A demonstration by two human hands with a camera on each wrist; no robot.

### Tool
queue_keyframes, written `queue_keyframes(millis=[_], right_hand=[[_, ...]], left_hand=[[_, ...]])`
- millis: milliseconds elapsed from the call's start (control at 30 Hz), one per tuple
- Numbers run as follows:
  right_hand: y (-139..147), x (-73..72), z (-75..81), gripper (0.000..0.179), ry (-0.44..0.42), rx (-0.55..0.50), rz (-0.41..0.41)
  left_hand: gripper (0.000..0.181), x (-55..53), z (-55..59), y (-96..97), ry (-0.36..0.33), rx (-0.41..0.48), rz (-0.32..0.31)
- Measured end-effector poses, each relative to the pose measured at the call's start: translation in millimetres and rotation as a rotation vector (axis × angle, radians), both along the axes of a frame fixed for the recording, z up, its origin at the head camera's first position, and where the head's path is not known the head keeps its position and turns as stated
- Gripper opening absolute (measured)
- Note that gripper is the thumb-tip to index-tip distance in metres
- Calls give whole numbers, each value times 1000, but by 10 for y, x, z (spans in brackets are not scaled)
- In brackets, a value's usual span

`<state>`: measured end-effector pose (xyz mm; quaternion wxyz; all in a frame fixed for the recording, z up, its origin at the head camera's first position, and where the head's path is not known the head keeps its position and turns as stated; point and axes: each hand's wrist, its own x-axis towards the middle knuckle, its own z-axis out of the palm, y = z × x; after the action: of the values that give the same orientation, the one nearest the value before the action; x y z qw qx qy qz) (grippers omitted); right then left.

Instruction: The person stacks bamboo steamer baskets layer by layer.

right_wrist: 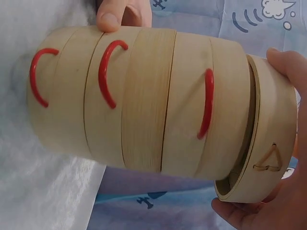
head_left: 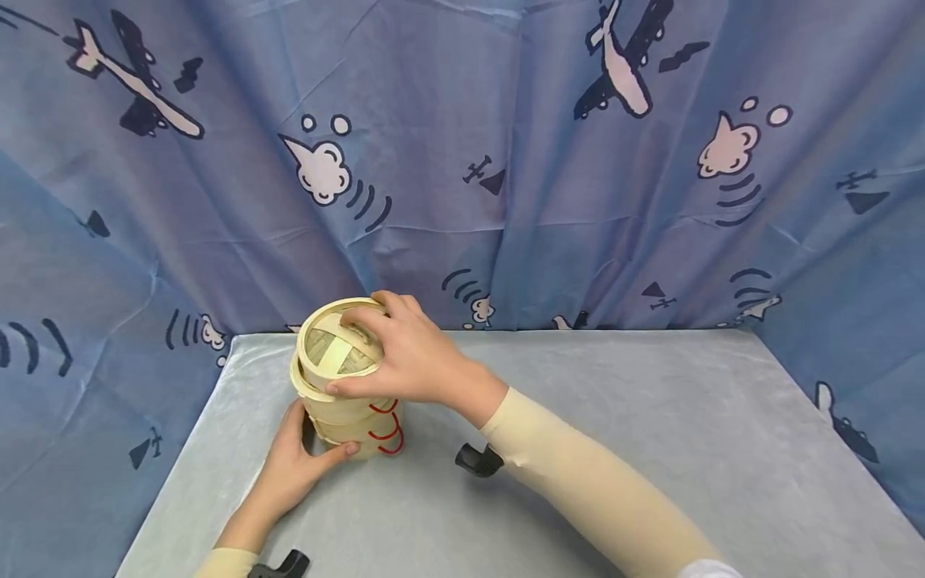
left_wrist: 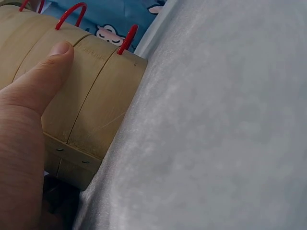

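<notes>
Standing near the left edge of the table [head_left: 650, 417], the steamer stack [head_left: 354, 421] is braced low by the left hand [head_left: 292, 470] while its tilted lid [head_left: 336, 349], clasped by the right hand [head_left: 408, 357], is best lifted straight up.

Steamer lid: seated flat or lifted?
Lifted and tilted. The lid sits askew with a gap above the top tier of the steamer stack; the right hand grips its rim.
</notes>
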<state>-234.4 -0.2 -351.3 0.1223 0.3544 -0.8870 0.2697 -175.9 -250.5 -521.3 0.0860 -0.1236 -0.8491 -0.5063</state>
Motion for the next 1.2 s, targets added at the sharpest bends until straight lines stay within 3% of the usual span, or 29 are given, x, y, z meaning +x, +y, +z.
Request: queue_keyframes(millis=[533, 833, 967, 1067, 1200], right_hand=[[-45, 64, -24, 85, 16, 46, 14], [3, 107, -59, 102, -69, 18, 18], [70, 160, -64, 104, -113, -11, 3], [146, 205, -61, 101, -133, -28, -27], [267, 231, -65, 96, -105, -25, -82]], left_hand=[[95, 19, 22, 94, -21, 20, -30], [98, 37, 14, 85, -33, -13, -16], [112, 68, 22, 69, -22, -12, -13], [121, 102, 70, 42, -11, 8, 10], [117, 139, 211, -13, 27, 26, 41]])
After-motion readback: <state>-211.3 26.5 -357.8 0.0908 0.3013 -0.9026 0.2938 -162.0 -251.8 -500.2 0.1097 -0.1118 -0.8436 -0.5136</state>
